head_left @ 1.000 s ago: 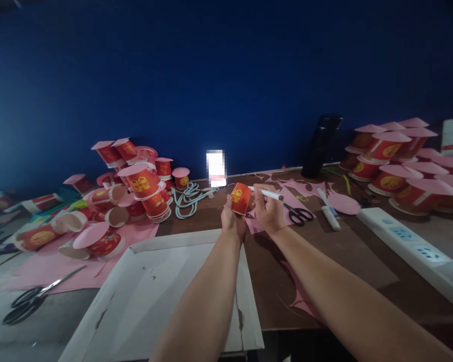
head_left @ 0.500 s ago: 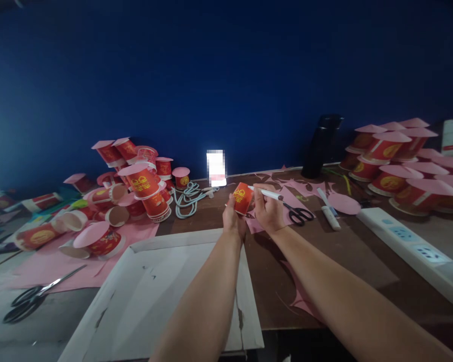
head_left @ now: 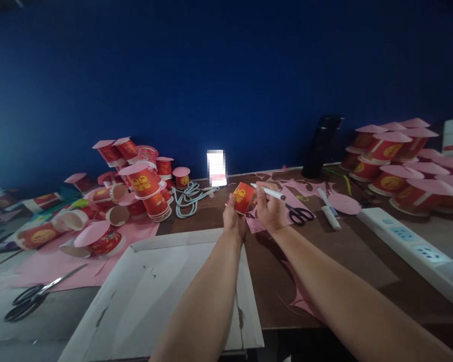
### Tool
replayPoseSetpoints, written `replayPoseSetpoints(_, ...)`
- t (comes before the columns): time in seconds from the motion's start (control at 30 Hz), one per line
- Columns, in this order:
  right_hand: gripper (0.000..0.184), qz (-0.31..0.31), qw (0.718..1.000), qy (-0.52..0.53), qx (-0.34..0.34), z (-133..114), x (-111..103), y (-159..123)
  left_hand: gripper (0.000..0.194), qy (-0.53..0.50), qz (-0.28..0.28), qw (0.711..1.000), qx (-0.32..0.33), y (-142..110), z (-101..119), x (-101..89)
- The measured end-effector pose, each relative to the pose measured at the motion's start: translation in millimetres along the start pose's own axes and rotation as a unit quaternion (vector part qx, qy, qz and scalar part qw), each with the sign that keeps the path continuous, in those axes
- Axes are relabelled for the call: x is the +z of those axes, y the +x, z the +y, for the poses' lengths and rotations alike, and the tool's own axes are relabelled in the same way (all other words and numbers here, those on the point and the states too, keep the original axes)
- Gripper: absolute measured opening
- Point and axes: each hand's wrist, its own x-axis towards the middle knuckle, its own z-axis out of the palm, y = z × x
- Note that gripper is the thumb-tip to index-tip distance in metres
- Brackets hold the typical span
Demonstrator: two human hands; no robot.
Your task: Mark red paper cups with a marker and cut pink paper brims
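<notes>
My left hand (head_left: 234, 221) is wrapped round a red paper cup (head_left: 243, 198) with gold lettering, held tilted above the table's far middle. In my right hand (head_left: 271, 213) is a white marker pen (head_left: 270, 191), pinched between thumb and fingers. Its tip points left at the cup's upper right edge; whether the two touch, I cannot tell. Just right of that hand lie scissors with black handles (head_left: 301, 215), on pink paper scraps (head_left: 298, 193). Farther right are a white glue tube (head_left: 330, 218) and a pink paper disc (head_left: 345, 203).
A white cardboard tray (head_left: 166, 281) lies under my left forearm. Red cups with pink tops (head_left: 139, 182) are piled at left, others (head_left: 392, 146) stacked at right. Also around are a lit phone (head_left: 216, 168), a coiled cable (head_left: 189, 201), a black bottle (head_left: 320, 146), a power strip (head_left: 411, 251) and other scissors (head_left: 41, 290).
My right hand and the pen have shifted slightly to the right. The cup has turned a little in my left hand, showing more of its gold lettering.
</notes>
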Motion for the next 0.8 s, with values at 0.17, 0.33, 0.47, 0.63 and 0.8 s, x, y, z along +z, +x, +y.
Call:
replayPoseSetpoints(0.17, 0.028, -0.006, 1.000, 0.001, -0.011, -2.7, 0.4, -1.2, 0.014, 0.009, -0.004, 1.000, 0.015, -2.7, -0.4, 0.8)
replayPoseSetpoints(0.33, 0.027, 0.002, 1.000, -0.007, -0.016, -4.2, -0.1, -0.6, 0.015, 0.018, -0.008, 1.000, 0.021, -1.4, -2.2, -0.2)
replayPoseSetpoints(0.47, 0.026, 0.003, 0.999, -0.016, -0.028, -5.6, -0.8, 0.0, 0.014, 0.016, -0.004, 1.000, 0.020, 0.3, -2.9, -0.9)
replayPoseSetpoints(0.63, 0.023, 0.007, 0.998, -0.030, -0.047, -4.8, -0.8, 0.9, 0.015, 0.020, -0.028, 0.999, 0.031, 0.9, -4.9, -3.0)
replayPoseSetpoints(0.8, 0.023, 0.012, 0.998, -0.034, -0.050, -3.5, -0.8, 1.2, 0.019, 0.032, -0.041, 0.998, 0.022, 0.7, -6.8, -4.4)
